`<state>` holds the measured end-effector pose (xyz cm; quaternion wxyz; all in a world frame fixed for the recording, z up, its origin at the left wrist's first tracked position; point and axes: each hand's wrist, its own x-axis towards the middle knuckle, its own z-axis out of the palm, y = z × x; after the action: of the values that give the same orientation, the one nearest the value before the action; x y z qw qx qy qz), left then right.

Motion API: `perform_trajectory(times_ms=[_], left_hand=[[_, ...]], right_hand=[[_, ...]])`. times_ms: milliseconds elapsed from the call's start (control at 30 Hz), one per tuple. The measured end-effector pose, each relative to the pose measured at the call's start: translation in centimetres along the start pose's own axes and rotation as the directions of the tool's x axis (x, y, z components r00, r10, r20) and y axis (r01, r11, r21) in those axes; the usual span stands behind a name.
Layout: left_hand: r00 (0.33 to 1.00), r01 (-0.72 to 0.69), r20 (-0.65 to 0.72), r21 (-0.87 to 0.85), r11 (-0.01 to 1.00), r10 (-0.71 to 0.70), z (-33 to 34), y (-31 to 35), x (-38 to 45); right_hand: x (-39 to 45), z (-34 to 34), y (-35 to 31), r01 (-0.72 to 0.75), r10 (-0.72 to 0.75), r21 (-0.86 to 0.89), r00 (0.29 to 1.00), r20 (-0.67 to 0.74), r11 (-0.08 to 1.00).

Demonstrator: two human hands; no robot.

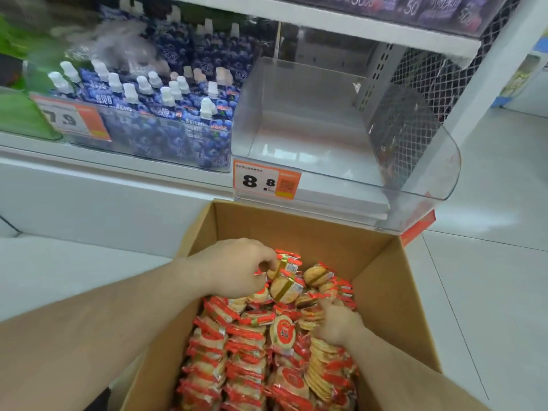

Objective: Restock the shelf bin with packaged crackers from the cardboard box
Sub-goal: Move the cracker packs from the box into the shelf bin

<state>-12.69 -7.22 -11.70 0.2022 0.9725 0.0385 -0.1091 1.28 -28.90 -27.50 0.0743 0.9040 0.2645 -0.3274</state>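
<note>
An open cardboard box (pixel 382 262) stands on the floor below the shelf, filled with several red-and-clear cracker packets (pixel 243 351). My left hand (pixel 234 266) reaches into the box's far end, its curled fingers gripping cracker packets (pixel 284 287) there. My right hand (pixel 336 323) lies lower on the right side of the pile, fingers dug in among the packets and closing round some. Above the box, the clear plastic shelf bin (pixel 421 176) holds nothing; an orange price tag (pixel 265 182) reading 8.8 hangs on its front.
Left of the clear bin, another bin holds several blue drink pouches with white caps (pixel 166 114), marked by a 7.9 price tag (pixel 72 117). A white shelf board (pixel 326 22) overhangs the bin. White tiled floor (pixel 489 247) lies to the right.
</note>
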Motion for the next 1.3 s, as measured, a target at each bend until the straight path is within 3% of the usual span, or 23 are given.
perform_trajectory(times_ms=[100,267,333,433,500,600,700,733,800,833,867,933,1000,1100,1300], left_hand=[[0.995,0.037,0.092,-0.057,0.998,-0.032,0.3,-0.4,0.5],[0.988,0.131,0.099,-0.164,0.978,-0.116,0.6,-0.5,1.3],[0.975,0.216,0.109,-0.295,0.931,-0.192,1.4,-0.5,1.7],[0.871,0.474,0.370,-0.465,0.748,-0.322,2.5,-0.6,1.7],[0.822,0.548,0.481,-0.522,0.654,-0.306,3.2,-0.5,1.7],[0.879,0.474,0.398,-0.661,0.582,-0.264,4.2,0.6,1.9],[0.917,0.386,0.277,-0.800,0.459,-0.287,4.4,0.7,2.5],[0.915,0.378,0.271,-0.833,0.403,-0.297,4.1,0.0,2.4],[0.900,0.413,0.351,-0.877,0.247,-0.258,3.3,-1.4,1.7],[0.894,0.436,0.408,-0.887,0.153,-0.186,2.8,-2.0,1.2],[0.892,0.448,0.440,-0.891,0.075,-0.102,2.4,-2.4,0.6],[0.898,0.440,0.439,-0.898,-0.034,0.012,1.8,-3.1,-0.5],[0.904,0.427,0.421,-0.892,-0.150,0.072,1.5,-3.6,-1.3],[0.918,0.397,0.384,-0.873,-0.283,0.104,1.2,-4.2,-2.0],[0.915,0.377,0.402,-0.874,-0.306,-0.023,0.3,-4.1,-2.1]], right_hand=[[1.5,1.6,-0.3,-0.045,0.043,-0.054,0.999,-0.031,0.998],[1.6,1.2,-1.2,0.019,-0.061,-0.143,0.954,-0.292,0.989],[0.8,-0.8,-1.8,0.055,-0.075,-0.076,0.949,-0.306,0.996],[-0.8,-5.0,-3.4,0.133,-0.077,0.167,0.949,-0.307,0.977],[-2.8,-7.8,-5.2,0.172,-0.038,0.413,0.949,-0.313,0.894],[-6.0,-10.2,-8.1,0.195,-0.071,0.764,0.979,-0.192,0.615],[-7.3,-11.2,-9.7,0.212,-0.240,0.894,0.963,-0.122,0.395],[-6.9,-11.2,-9.6,0.216,-0.231,0.912,0.963,-0.140,0.349],[-4.3,-10.5,-8.3,0.189,-0.032,0.932,0.981,-0.189,0.310],[-2.9,-9.7,-7.3,0.158,0.099,0.919,0.973,-0.206,0.360],[-1.3,-8.3,-6.0,0.099,0.181,0.859,0.959,-0.216,0.502],[1.2,-4.7,-3.3,-0.039,0.146,0.583,0.980,-0.138,0.812],[1.9,-0.8,-1.5,-0.094,0.082,0.315,0.995,0.054,0.944],[1.5,2.8,-0.3,-0.087,0.065,0.142,0.986,0.151,0.986],[-0.3,0.8,-1.2,0.040,-0.041,0.016,0.997,0.070,0.999]])
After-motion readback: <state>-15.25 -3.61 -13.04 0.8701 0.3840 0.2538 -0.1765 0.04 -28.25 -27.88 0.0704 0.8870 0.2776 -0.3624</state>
